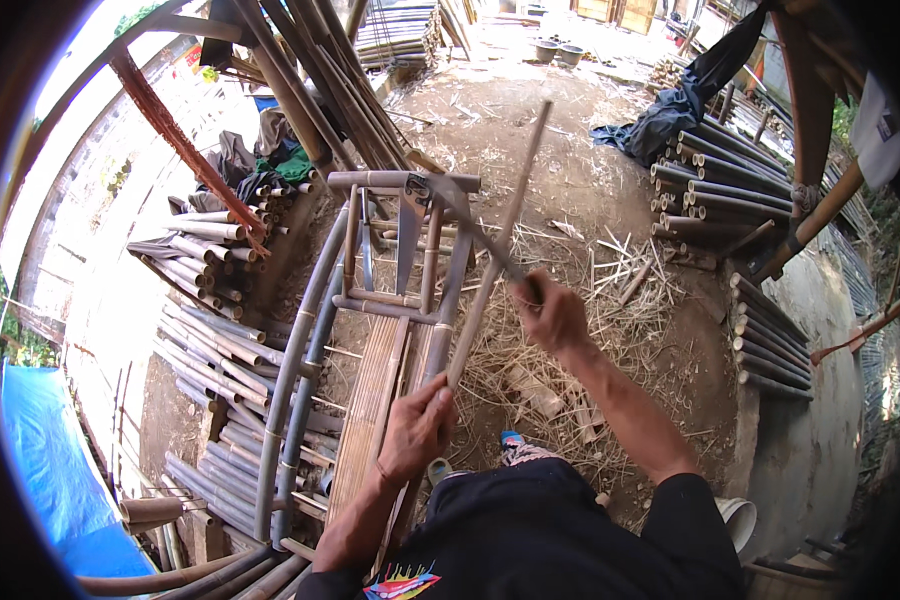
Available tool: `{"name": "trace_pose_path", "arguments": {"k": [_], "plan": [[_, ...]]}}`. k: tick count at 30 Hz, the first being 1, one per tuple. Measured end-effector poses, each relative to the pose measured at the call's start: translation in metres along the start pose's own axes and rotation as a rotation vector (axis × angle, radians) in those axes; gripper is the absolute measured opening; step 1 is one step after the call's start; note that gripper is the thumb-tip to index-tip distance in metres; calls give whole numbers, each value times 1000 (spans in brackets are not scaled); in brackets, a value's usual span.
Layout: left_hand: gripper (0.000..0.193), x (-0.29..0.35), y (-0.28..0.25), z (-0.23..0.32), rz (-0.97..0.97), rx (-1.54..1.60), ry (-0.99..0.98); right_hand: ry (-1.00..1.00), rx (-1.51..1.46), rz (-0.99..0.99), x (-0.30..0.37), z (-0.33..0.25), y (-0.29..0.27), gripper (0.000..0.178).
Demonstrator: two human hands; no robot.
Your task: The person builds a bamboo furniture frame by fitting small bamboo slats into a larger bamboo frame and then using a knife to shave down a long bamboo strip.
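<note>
While the left grip (417,430) is clamping the bamboo strip (521,180) just right of the bamboo frame (380,180), the right grip (555,318), wrapped round the knife (462,208), should be keeping strokes shallow.

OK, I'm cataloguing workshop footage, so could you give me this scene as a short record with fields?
Left hand: closed around a bamboo strip, near its lower end in view
Right hand: gripping a long-bladed knife
Blade and strip: cross in view; actual contact unclear
Left of strip: bamboo frame with a hand saw at its far part
Ground: scattered pale slivers
Sides: stacked bamboo poles, left and right
</note>
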State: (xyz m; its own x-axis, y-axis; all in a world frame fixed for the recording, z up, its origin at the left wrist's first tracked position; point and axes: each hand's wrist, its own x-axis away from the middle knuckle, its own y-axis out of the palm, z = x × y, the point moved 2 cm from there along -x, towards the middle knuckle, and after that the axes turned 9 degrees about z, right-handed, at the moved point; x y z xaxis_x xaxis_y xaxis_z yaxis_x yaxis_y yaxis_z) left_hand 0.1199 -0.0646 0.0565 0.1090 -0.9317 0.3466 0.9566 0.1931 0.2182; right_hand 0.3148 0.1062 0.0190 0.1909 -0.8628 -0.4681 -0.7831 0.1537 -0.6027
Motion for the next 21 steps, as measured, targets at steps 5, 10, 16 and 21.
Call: {"name": "trace_pose_path", "arguments": {"k": [5, 10, 16, 21], "plan": [[43, 25, -22, -12, -43, -17, -37, -298, 91, 73, 13, -9, -2, 54], [42, 49, -32, -18, -82, -101, -64, 106, 50, 120, -14, 32, -28, 57], [42, 58, -49, -32, -93, -130, -67, -55, 128, 120, -15, 29, -38, 60], [42, 61, -59, -37, -86, -89, -78, -187, 133, 167, -15, 24, -34, 60]]}}
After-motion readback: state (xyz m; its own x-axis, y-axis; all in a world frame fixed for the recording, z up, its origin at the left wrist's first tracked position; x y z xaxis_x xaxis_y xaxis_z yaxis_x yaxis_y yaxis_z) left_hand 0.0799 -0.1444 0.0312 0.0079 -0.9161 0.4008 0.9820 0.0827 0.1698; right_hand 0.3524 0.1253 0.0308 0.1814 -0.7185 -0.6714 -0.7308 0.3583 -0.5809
